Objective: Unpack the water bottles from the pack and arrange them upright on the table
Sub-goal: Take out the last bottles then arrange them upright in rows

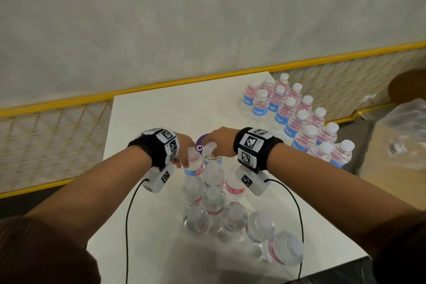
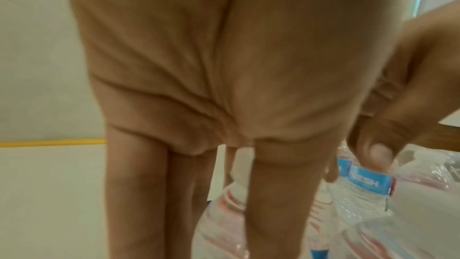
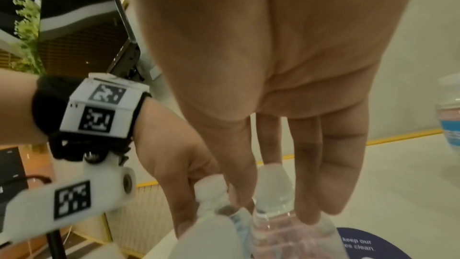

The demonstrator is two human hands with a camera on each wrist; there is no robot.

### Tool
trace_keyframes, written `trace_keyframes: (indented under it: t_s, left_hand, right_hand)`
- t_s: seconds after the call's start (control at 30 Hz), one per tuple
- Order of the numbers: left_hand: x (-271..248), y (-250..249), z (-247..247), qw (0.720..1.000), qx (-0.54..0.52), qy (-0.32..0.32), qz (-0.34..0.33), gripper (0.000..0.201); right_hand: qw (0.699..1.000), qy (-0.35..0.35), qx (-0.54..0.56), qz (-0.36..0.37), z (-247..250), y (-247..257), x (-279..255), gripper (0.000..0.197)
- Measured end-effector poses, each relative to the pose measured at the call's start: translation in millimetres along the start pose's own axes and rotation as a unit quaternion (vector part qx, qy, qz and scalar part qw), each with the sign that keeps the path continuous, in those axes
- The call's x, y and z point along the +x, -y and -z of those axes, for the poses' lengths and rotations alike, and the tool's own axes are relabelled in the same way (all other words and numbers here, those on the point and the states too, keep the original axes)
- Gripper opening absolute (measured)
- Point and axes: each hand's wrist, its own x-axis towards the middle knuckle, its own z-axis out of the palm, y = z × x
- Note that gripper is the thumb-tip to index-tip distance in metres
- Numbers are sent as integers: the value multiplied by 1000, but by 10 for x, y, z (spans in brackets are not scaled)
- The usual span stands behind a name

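A: From the head view, where are the hands?
B: Over the far end of the clear shrink-wrapped pack of water bottles on the white table. The left hand grips one white-capped clear bottle by its neck; the right hand closes on the next bottle's cap.

A: Left wrist view?
B: The left hand's fingers point down, close together, around the cap.

A: Right wrist view?
B: The right fingers hang beside the cap, touching its neck. Upright blue-labelled bottles stand far right.

We reached both arms forward, wrists close together. Our left hand and right hand pointed fingers downward, each curled round a bottle top.
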Motion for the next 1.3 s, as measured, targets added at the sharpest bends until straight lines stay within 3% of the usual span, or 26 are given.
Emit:
trace_keyframes:
  t_s: [0.2,0.4,0.57,0.73,0.93,1.23,1.3]
  left_hand:
    - [129,-61,10,996,-65,-15,-57,63]
    - [322,-419,206,992,-62,-62,-93,42]
    - [617,-899,426,986,-41,-92,-136,58]
    - [819,-1359,614,978,-47,-121,-165,55]
    - [1087,-1645,713,968,-40,-161,-186,51]
    - [1133,-1813,790,956,72,-194,-207,53]
    - [1102,-1776,818,948,81,-209,-226,44]
  right_hand:
    - [999,-23,-17,-41,-19,-47,75,34]
    - [992,-39,16,-122,78,-570,-81,33]
    - [978,-60,37,-194,105,-1078,-231,36]
    - [965,-98,51,-237,118,-1448,-335,35]
    - [958,-106,70,-256,117,-1645,-375,34]
    - [958,-138,70,-240,49,-1627,-384,32]
    - [955,-146,93,-240,49,-1682,-431,32]
